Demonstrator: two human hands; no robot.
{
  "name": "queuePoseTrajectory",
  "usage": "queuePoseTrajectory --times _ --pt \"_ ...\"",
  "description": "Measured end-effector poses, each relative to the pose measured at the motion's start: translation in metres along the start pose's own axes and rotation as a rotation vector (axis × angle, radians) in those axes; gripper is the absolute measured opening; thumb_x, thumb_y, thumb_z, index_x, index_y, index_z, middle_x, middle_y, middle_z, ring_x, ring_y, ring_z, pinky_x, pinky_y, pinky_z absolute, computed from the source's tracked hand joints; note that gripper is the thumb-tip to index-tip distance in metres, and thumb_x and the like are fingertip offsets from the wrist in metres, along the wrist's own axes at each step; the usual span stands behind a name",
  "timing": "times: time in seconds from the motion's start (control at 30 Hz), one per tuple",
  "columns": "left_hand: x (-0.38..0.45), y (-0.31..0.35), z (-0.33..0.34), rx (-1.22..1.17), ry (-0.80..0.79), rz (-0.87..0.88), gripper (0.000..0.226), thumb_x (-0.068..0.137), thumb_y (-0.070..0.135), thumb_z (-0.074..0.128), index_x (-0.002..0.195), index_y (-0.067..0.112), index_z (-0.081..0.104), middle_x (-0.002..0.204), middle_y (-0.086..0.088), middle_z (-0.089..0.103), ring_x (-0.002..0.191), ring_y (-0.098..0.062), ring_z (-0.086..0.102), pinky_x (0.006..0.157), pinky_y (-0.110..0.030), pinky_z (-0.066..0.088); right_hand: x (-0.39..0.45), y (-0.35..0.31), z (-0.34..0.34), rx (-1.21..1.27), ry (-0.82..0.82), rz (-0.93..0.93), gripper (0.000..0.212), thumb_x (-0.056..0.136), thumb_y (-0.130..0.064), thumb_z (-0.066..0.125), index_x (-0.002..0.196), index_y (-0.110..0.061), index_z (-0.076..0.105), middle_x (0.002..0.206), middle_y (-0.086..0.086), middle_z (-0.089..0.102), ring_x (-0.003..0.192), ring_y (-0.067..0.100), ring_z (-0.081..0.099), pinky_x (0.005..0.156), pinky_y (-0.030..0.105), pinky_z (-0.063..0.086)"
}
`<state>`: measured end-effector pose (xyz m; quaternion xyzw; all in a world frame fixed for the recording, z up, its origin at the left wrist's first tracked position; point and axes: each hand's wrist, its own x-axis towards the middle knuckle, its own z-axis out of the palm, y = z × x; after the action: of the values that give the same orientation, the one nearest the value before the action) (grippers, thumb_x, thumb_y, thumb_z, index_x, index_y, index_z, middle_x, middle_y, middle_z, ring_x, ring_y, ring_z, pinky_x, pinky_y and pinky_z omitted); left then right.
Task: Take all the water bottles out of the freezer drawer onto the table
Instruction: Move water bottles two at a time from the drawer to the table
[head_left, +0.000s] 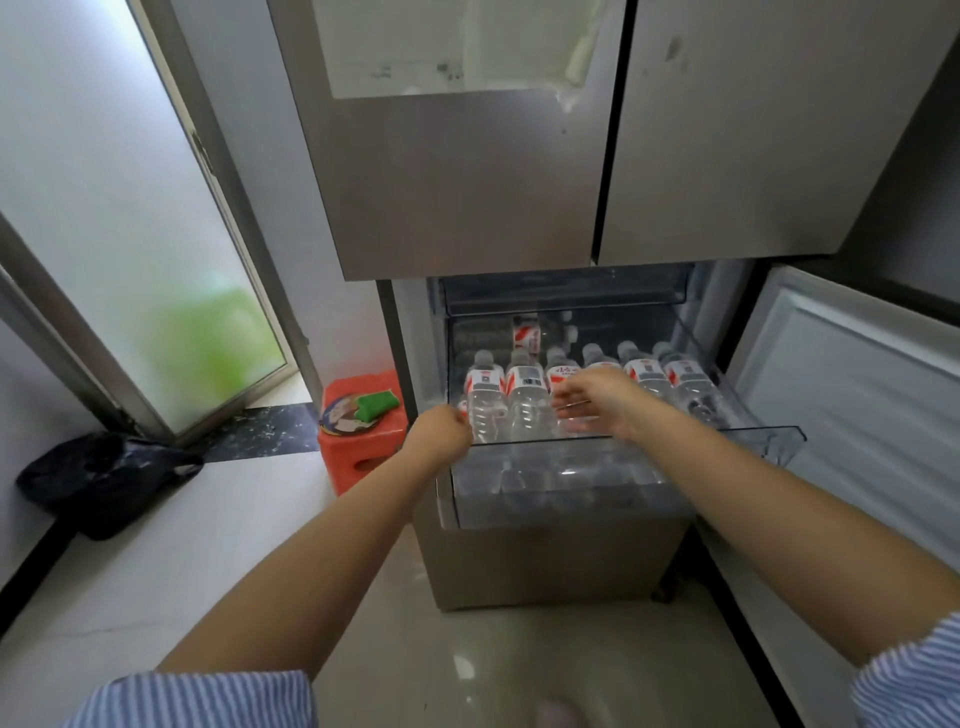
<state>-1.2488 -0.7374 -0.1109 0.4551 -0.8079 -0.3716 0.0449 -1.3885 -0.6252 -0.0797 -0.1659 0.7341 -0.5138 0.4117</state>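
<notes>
The clear freezer drawer (779, 441) is pulled out below the fridge's upper doors. Several water bottles (527, 400) with red and white labels lie side by side in it, caps toward the back. Another bottle (527, 332) lies further back. My left hand (439, 434) is curled in a fist at the drawer's front left corner, on its rim, next to the leftmost bottle (483, 395). My right hand (597, 400) hovers over the middle bottles with its fingers spread and nothing in it. No table is in view.
The freezer door (841, 415) stands open at the right. An orange stool (363, 452) with a green item sits left of the fridge. A black bag (104, 483) lies on the floor by the glass door (130, 234). Shapes show through the drawer's clear front (561, 483).
</notes>
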Motion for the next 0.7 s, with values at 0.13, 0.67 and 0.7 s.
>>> queuePoseTrajectory --times 0.13,0.67,0.7 --pt "0.033 0.013 -0.002 0.248 -0.021 0.068 0.034 0.093 0.001 0.039 0.121 -0.005 0.057 0.126 -0.022 0.058 0.118 -0.033 0.055 0.099 -0.037 0.043 0.044 -0.012 0.000 -0.266 0.029 -0.029 0.019 0.093 -0.009 0.047 0.076 -0.009 0.056 0.073 0.005 0.056 0.068 0.016 0.054 0.065 0.028 0.047" --pt "0.166 0.030 0.009 0.201 -0.205 -0.086 0.052 0.092 0.016 0.057 0.136 -0.003 0.038 0.139 -0.021 0.047 0.127 -0.033 0.047 0.103 -0.033 0.038 0.216 -0.024 0.027 -0.649 -0.017 0.002 0.024 0.095 -0.033 0.044 0.079 -0.017 0.052 0.081 0.005 0.057 0.081 0.021 0.058 0.083 0.035 0.051" --pt "0.171 0.029 0.009 0.201 -0.222 -0.100 0.053 0.090 0.015 0.060 0.136 -0.002 0.039 0.138 -0.020 0.048 0.126 -0.033 0.048 0.103 -0.034 0.039 0.223 -0.024 0.029 -0.602 -0.023 0.028 0.022 0.093 -0.034 0.047 0.087 -0.015 0.056 0.089 0.008 0.061 0.086 0.022 0.061 0.090 0.037 0.053"
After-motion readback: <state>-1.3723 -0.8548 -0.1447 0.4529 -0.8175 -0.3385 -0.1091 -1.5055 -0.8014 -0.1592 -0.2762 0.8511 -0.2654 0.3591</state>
